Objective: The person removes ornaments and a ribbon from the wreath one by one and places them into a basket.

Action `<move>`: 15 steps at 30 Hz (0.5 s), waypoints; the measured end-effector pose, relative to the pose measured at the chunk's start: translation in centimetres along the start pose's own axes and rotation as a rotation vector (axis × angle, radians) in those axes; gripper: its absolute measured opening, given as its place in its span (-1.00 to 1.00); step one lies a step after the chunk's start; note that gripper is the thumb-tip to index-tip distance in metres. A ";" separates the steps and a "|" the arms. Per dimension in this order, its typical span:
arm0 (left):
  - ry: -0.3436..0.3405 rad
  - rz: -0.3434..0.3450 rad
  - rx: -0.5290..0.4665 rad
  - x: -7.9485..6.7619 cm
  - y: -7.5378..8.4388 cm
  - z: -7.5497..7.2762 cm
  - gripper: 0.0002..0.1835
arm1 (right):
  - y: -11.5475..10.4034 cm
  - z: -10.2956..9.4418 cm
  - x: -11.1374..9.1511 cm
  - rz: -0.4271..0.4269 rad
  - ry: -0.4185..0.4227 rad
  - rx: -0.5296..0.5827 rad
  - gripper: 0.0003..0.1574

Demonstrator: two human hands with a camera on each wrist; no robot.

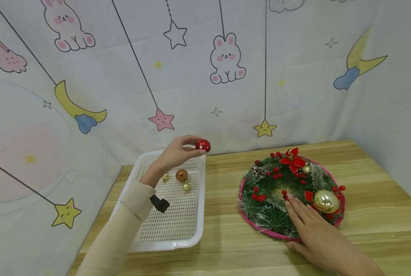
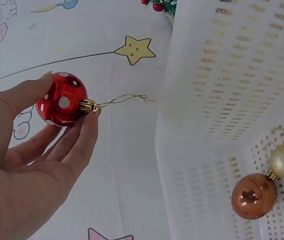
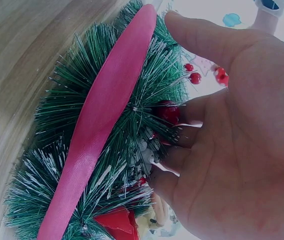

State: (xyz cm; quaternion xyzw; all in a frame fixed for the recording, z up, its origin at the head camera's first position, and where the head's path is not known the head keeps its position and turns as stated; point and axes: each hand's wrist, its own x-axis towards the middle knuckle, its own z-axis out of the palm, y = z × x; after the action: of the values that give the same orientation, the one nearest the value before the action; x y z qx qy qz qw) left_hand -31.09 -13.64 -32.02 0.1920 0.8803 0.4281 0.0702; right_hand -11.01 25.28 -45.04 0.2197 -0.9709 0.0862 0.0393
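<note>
We find the red bauble (image 2: 64, 100) raised in the left hand (image 1: 174, 154), near the far right corner of the white basket (image 1: 200, 218). The left wrist view shows what the head view does not make out: a ribbed gold cap (image 2: 89, 106) and, plainly, white dots on the shell. The head view alone sets bauble, basket and wreath (image 1: 272, 216) together on one wooden table (image 1: 222, 218).

The bauble sits at the fingertips, clear of the palm; we note the thumb on one side and the fingers on the other, pinching it. Its body is round, so we take its axis through the cap, which in the left wrist view points right and slightly down. The gold cord (image 2: 126, 97) trails from it the same way, towards the basket wall.

Inside the basket we record a copper bauble (image 2: 253, 197) touching a pale gold bauble (image 2: 283, 161).

The right hand (image 1: 319, 234) grips nothing that we can see; its straight fingers rest on the wreath, beside a large gold ball (image 1: 326, 201). The right wrist view shows the wreath's pink ribbon (image 3: 99, 120) broadside; foliage partly hides the fingertips there.
</note>
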 end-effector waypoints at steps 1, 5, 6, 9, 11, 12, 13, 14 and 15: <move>0.005 -0.004 0.000 -0.2 -0.2 -0.3 -0.46 | 0.0 0.0 0.0 -0.002 0.006 0.000 0.24; 0.024 -0.038 0.000 -1.2 -1.1 -1.5 -0.44 | 0.1 0.2 -0.1 -0.012 0.028 -0.004 0.23; 0.028 -0.046 0.000 -1.4 -1.4 -1.8 -0.44 | 0.1 0.2 -0.2 -0.014 0.030 -0.006 0.23; 0.035 -0.072 -0.013 -2.2 -2.3 -2.4 -0.44 | 0.1 0.2 -0.2 -0.012 0.031 -0.006 0.22; 0.037 -0.089 -0.023 -2.6 -3.0 -2.7 -0.43 | 0.0 0.1 -0.1 -0.011 0.029 -0.002 0.22; 0.034 -0.093 -0.026 -2.8 -3.3 -2.8 -0.43 | 0.0 0.1 -0.1 -0.010 0.028 0.001 0.22; 0.031 -0.100 -0.030 -3.0 -3.6 -2.9 -0.42 | 0.0 0.1 -0.1 -0.010 0.028 0.001 0.22; 0.028 -0.107 -0.031 -3.2 -4.0 -3.0 -0.42 | 0.0 0.1 -0.1 -0.010 0.027 0.003 0.22; 0.026 -0.115 -0.028 -3.4 -4.3 -3.0 -0.40 | 0.0 0.1 -0.1 -0.010 0.025 0.005 0.22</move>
State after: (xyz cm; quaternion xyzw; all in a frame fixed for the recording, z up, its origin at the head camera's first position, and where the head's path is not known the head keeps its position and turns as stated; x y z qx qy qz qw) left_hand -30.09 -19.61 -33.64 0.1345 0.8846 0.4382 0.0858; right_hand -10.89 25.33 -45.16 0.2234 -0.9691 0.0912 0.0512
